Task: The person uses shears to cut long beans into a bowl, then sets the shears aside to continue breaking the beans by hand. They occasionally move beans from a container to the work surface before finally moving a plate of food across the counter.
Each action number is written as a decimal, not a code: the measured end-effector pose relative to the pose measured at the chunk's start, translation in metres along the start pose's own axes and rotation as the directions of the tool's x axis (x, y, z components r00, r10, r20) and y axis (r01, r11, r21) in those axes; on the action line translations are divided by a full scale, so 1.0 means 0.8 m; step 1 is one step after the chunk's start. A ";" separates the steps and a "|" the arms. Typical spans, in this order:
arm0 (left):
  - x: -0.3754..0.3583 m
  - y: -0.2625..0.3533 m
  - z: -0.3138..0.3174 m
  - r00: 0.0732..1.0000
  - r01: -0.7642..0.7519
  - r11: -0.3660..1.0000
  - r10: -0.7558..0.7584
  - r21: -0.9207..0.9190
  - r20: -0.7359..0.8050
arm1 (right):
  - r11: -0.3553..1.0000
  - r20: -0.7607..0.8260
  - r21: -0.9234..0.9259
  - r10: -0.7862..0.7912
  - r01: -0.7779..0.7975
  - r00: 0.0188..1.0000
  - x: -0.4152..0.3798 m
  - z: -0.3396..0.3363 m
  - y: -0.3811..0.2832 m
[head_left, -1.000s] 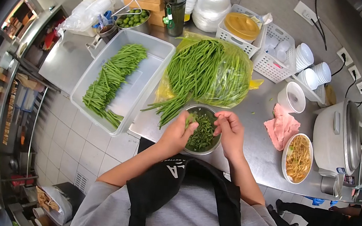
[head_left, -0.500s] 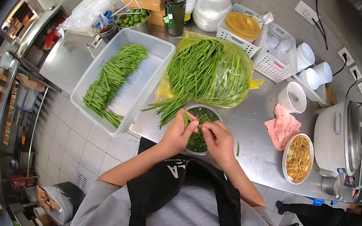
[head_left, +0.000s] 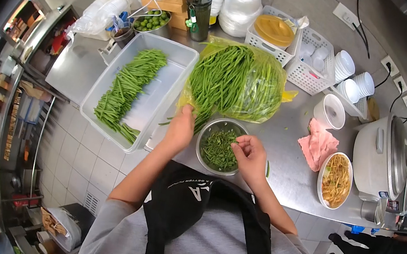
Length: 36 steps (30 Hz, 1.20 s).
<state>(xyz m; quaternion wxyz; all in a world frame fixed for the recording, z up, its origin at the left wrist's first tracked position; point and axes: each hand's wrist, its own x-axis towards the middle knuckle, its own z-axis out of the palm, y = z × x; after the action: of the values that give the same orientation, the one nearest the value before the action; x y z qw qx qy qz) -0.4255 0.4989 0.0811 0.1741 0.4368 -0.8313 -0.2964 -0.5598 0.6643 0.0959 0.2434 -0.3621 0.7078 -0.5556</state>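
My left hand (head_left: 181, 128) is over the loose ends of the long green beans (head_left: 220, 75), at the front left of their yellow plastic bag (head_left: 261, 101). Its fingertips are mostly hidden, so their grip does not show. My right hand (head_left: 252, 157) is closed in a pinch over the right rim of a metal bowl (head_left: 200, 153); whatever it holds, if anything, is too small to make out. Small green bean bits (head_left: 222, 147) fill much of that bowl. To the left, a clear plastic tub (head_left: 165, 88) holds a row of shorter cut beans (head_left: 129, 89).
On the right are a pink cloth (head_left: 317, 144), a bowl of noodles (head_left: 336, 180), a white tub (head_left: 330, 112) and a large cooker (head_left: 378, 150). White baskets (head_left: 310, 64) and a bowl of limes (head_left: 151, 21) line the back. Another person's legs (head_left: 369, 251) show lower right.
My left hand has moved left from above the bowl to the bean ends by the bag. My right hand has shifted slightly right, staying over the bowl. The hands are now apart.
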 end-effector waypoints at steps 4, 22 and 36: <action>0.026 -0.053 0.024 0.997 -0.066 0.991 0.070 0.117 -0.035 | 0.998 0.049 -0.052 -0.021 0.023 0.999 -0.001 -0.002 -0.007; -0.053 0.059 -0.027 0.927 -0.331 0.930 0.352 -0.159 0.126 | 0.425 0.314 -0.646 -0.609 0.634 0.728 0.016 -0.010 -0.032; -0.054 0.061 -0.012 0.972 -0.102 0.797 0.206 -0.595 0.109 | 0.980 0.031 -0.056 -0.191 0.193 0.981 0.022 -0.017 -0.039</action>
<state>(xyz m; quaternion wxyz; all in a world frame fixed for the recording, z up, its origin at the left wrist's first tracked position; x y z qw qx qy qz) -0.4264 0.5534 0.1190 0.2529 0.2658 -0.7439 -0.5586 -0.5735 0.6552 0.1309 0.1867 -0.4427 0.6825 -0.5508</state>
